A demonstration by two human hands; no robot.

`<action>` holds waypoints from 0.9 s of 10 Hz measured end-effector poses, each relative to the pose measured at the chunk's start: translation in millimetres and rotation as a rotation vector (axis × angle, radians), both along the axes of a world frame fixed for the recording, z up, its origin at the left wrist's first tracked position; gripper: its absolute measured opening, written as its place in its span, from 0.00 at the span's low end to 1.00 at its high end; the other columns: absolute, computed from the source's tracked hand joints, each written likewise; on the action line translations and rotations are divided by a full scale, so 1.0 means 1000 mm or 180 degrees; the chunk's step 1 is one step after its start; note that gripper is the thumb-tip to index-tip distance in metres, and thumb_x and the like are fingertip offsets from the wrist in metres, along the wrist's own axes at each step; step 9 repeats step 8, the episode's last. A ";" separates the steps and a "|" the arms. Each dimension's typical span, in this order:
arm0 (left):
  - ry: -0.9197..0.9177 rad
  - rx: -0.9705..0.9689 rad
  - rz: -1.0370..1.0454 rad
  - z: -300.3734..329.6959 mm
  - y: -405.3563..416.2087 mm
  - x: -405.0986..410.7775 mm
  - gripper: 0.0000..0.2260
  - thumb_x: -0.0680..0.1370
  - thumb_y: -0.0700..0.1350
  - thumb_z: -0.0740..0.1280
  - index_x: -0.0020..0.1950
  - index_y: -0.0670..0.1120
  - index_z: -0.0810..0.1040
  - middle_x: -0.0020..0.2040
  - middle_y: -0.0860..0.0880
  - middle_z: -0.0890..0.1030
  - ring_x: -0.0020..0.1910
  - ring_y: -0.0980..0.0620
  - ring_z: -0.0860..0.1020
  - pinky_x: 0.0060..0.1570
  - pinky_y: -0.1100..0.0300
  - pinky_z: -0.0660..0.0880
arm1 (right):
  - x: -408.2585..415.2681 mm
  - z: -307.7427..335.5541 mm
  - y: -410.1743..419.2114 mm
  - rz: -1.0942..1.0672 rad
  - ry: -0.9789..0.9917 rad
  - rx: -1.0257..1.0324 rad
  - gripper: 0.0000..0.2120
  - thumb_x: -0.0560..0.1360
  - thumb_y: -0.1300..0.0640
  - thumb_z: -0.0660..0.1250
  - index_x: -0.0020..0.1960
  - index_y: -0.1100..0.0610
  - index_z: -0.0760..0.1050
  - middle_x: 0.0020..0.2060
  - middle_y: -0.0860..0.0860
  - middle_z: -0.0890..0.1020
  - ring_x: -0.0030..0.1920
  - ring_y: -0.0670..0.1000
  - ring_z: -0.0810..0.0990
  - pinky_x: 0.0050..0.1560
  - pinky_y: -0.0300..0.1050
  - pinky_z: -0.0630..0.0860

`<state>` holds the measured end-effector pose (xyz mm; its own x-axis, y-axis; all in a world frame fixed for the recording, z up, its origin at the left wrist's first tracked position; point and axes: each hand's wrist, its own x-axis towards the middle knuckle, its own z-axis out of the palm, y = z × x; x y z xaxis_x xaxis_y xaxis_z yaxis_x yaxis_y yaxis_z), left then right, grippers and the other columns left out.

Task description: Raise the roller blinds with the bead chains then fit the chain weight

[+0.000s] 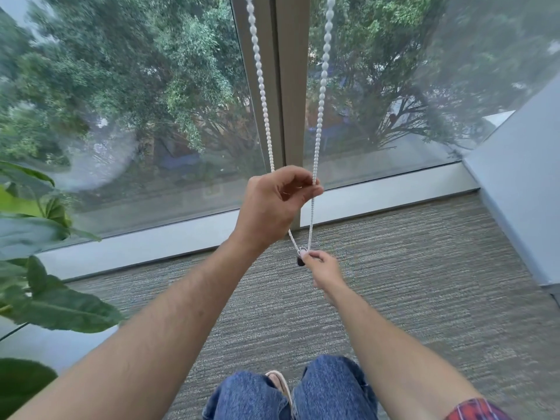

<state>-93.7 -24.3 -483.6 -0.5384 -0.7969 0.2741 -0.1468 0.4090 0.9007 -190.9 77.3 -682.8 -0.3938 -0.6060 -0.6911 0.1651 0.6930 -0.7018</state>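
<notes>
Beyond the window frame point(291, 86) I see green trees point(136, 71); left of the frame, my leafy plant point(45, 298); below it, grey carpet point(424, 268); right of it, a pale wall point(521, 192)

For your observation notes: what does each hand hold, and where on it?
Left hand pinches the bead chain at its right strand; right hand pinches the dark chain weight at the loop's bottom.

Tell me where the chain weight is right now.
In the head view, the chain weight hangs at the bottom of the bead chain loop, centre frame, pinched by the right hand, below the left hand.
</notes>
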 end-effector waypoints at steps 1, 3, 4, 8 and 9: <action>-0.0155 0.0079 0.0029 0.005 0.003 0.004 0.04 0.72 0.41 0.75 0.45 0.43 0.83 0.39 0.47 0.86 0.37 0.47 0.83 0.41 0.49 0.81 | -0.001 0.023 -0.002 0.0244 0.0143 -0.0065 0.19 0.74 0.47 0.73 0.63 0.49 0.76 0.60 0.49 0.79 0.60 0.52 0.77 0.65 0.56 0.75; -0.0672 0.0291 0.0012 0.022 0.012 0.022 0.03 0.74 0.41 0.74 0.45 0.43 0.83 0.38 0.46 0.85 0.38 0.47 0.82 0.42 0.50 0.79 | -0.006 0.108 -0.018 0.0427 0.0732 -0.0797 0.12 0.76 0.59 0.68 0.59 0.52 0.78 0.53 0.47 0.82 0.55 0.46 0.80 0.64 0.49 0.77; -0.0826 0.0398 0.0133 0.038 0.011 0.029 0.03 0.74 0.42 0.74 0.46 0.46 0.83 0.40 0.51 0.85 0.40 0.53 0.83 0.45 0.56 0.79 | -0.008 0.164 -0.029 0.0579 0.0927 -0.1232 0.16 0.75 0.61 0.67 0.63 0.56 0.77 0.55 0.50 0.83 0.56 0.47 0.81 0.61 0.47 0.79; -0.0872 -0.0047 0.0423 0.180 -0.012 0.048 0.20 0.76 0.51 0.71 0.67 0.49 0.76 0.63 0.53 0.80 0.63 0.58 0.76 0.65 0.60 0.70 | -0.017 0.373 -0.063 0.1481 0.2818 -0.2160 0.35 0.76 0.54 0.67 0.80 0.56 0.57 0.77 0.53 0.66 0.76 0.51 0.64 0.75 0.42 0.59; -0.0872 -0.0047 0.0423 0.180 -0.012 0.048 0.20 0.76 0.51 0.71 0.67 0.49 0.76 0.63 0.53 0.80 0.63 0.58 0.76 0.65 0.60 0.70 | -0.017 0.373 -0.063 0.1481 0.2818 -0.2160 0.35 0.76 0.54 0.67 0.80 0.56 0.57 0.77 0.53 0.66 0.76 0.51 0.64 0.75 0.42 0.59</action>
